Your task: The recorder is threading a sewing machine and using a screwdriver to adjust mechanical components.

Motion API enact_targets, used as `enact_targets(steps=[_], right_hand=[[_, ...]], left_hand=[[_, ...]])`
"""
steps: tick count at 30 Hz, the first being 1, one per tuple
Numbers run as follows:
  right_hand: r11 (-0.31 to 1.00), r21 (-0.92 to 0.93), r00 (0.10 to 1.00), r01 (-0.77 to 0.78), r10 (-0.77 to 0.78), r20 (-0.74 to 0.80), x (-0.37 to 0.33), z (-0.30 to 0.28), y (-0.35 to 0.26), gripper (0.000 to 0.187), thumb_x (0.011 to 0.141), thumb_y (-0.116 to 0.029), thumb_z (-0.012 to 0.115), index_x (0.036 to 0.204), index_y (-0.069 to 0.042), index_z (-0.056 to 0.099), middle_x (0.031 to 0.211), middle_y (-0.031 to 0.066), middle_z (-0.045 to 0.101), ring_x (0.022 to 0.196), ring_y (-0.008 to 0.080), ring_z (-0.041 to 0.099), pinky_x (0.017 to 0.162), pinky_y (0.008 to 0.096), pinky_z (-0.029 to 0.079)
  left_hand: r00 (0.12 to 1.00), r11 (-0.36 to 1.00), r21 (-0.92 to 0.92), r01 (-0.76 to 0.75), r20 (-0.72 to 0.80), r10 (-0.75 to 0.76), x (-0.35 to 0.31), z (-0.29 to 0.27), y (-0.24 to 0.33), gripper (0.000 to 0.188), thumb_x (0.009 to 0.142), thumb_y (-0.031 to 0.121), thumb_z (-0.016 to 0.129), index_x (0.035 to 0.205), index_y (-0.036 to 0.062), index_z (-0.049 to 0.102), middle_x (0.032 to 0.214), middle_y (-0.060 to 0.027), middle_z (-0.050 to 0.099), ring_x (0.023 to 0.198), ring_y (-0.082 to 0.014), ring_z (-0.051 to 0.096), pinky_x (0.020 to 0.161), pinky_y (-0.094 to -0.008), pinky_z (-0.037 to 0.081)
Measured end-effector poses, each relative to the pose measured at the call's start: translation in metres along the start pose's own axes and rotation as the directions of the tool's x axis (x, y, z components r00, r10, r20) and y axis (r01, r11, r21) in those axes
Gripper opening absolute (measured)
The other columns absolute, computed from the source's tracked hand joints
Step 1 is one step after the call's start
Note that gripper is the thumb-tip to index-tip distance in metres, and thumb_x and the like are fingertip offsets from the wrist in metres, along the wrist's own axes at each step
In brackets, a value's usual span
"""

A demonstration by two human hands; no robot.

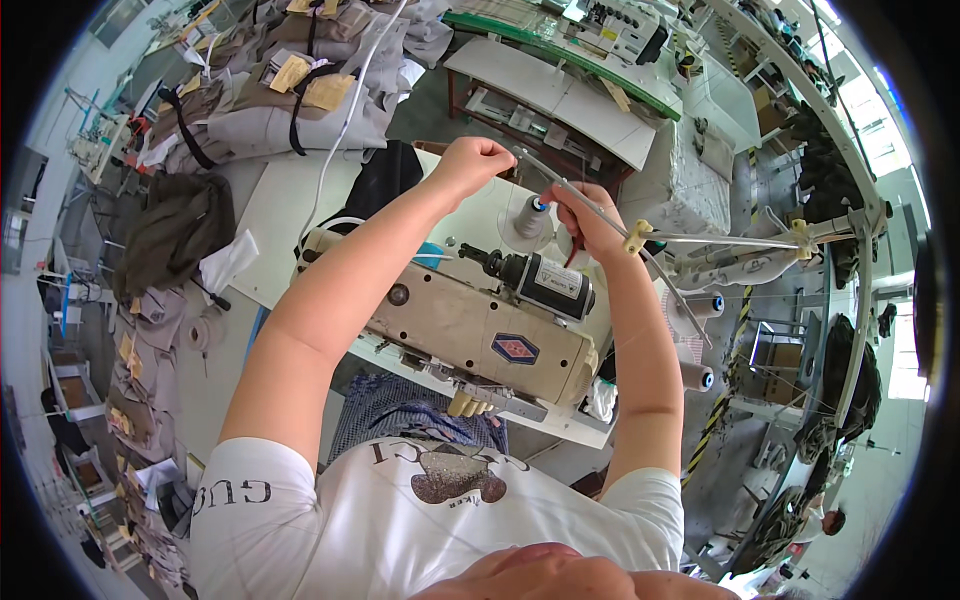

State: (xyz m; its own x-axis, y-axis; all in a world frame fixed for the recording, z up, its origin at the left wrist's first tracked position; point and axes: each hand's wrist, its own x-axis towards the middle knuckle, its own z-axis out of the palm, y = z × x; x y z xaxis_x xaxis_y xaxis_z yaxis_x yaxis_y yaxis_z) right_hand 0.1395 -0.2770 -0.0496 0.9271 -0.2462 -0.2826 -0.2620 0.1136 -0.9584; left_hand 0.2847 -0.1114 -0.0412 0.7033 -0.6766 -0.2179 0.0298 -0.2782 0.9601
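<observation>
Both arms are raised over a beige sewing machine [455, 325] with a black motor [550, 285] on its top. My left hand [472, 166] is closed in a pinch beside the tip of a thin metal thread-stand rod [610, 212]. What it pinches is too fine to make out. Close under the rod, my right hand [590, 222] has its fingers curled closed, their grip partly hidden. A thin red object [574, 252] sticks out below that palm. A grey thread cone [528, 220] with a blue top stands upright between the hands, nearer the right one.
Yellow clamps [638, 236] join the rod to a crossbar on the right. More thread cones [697, 376] stand beside my right forearm. Black cloth [385, 190] lies behind my left forearm. Grey garment bundles [270, 115] are piled at the far left. Another workbench [560, 90] stands beyond.
</observation>
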Motion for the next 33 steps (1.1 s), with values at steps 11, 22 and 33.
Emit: enact_targets(steps=[11,22,33], right_hand=[[0.996,-0.015,0.996,-0.087,0.086,-0.033,0.023,0.021,-0.013,0.026,0.092,-0.023,0.056,0.08,-0.002,0.062,0.054,-0.0042,0.045,0.047,0.005,0.033,0.044,0.0212,0.024],[0.996,-0.057,0.998,-0.065,0.064,-0.012,0.016,0.024,-0.016,0.027,0.092,-0.024,0.057,0.081,-0.001,0.066,0.055,-0.0044,0.046,0.047,0.0039,0.033,0.043,0.0212,0.025],[0.994,-0.105,0.997,-0.023,0.014,-0.082,0.011,0.03,-0.019,0.028,0.091,-0.03,0.059,0.082,-0.005,0.068,0.056,-0.0058,0.044,0.049,0.0033,0.032,0.044,0.0216,0.023]], left_hand=[[1.0,0.998,-0.059,0.021,-0.008,-0.022,-0.003,0.001,0.003,0.017,0.085,0.022,0.065,0.091,0.0056,0.068,0.07,0.0046,0.053,0.062,-0.0046,0.041,0.056,-0.0221,0.033],[1.0,0.999,-0.044,0.005,0.006,-0.005,-0.002,0.001,0.002,0.019,0.085,0.018,0.065,0.091,0.0008,0.069,0.085,-0.0023,0.067,0.078,-0.0088,0.056,0.071,-0.0255,0.043],[0.997,0.996,-0.071,0.06,0.052,-0.057,-0.002,0.009,0.001,0.019,0.087,0.021,0.066,0.093,0.0041,0.069,0.087,-0.0018,0.068,0.082,-0.0083,0.057,0.073,-0.0252,0.042]])
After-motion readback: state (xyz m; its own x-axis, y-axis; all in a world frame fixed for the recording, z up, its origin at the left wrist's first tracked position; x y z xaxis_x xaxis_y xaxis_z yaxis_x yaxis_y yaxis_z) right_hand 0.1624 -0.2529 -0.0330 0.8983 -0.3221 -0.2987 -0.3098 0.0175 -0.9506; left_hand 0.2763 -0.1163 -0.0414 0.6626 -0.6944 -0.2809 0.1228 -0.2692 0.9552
